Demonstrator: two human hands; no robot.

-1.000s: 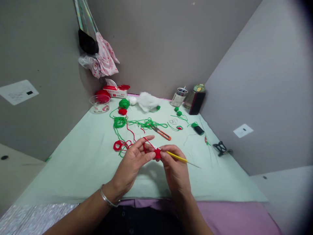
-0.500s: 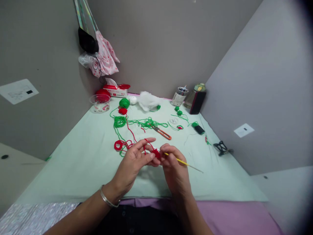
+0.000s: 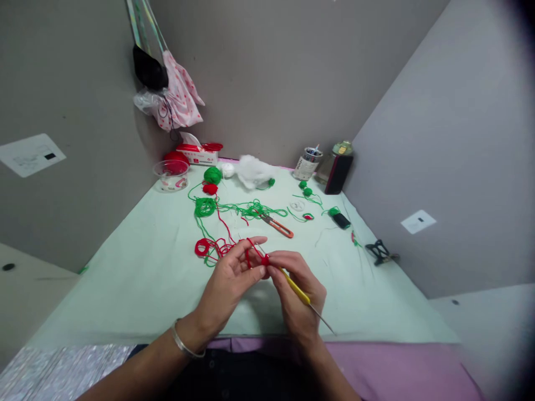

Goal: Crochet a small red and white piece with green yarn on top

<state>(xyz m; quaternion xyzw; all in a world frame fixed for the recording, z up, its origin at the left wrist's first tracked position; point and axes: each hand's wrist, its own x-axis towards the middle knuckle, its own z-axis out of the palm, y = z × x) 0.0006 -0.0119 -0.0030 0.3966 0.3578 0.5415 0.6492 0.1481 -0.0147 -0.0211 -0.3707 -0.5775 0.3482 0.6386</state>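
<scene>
My left hand (image 3: 228,281) pinches a small red crochet piece (image 3: 264,259) between thumb and finger, with red yarn (image 3: 211,247) looped over the raised index finger and trailing to a red tangle on the cloth. My right hand (image 3: 297,289) grips a yellow-handled crochet hook (image 3: 297,289). Its hook end sits at the red piece and its metal tail points down to the right. Both hands hover just above the pale green tablecloth (image 3: 137,262), near its front edge.
Green yarn (image 3: 246,210) and orange scissors (image 3: 278,225) lie behind the hands. Farther back are a green yarn ball (image 3: 212,176), white stuffing (image 3: 253,171), a plastic cup (image 3: 170,175), a tissue box (image 3: 198,155), a tin (image 3: 307,163) and a bottle (image 3: 336,167). Grey walls enclose three sides.
My right hand has turned the hook, so its tail swung from pointing right to pointing down toward me. The left hand stayed almost still with the red piece.
</scene>
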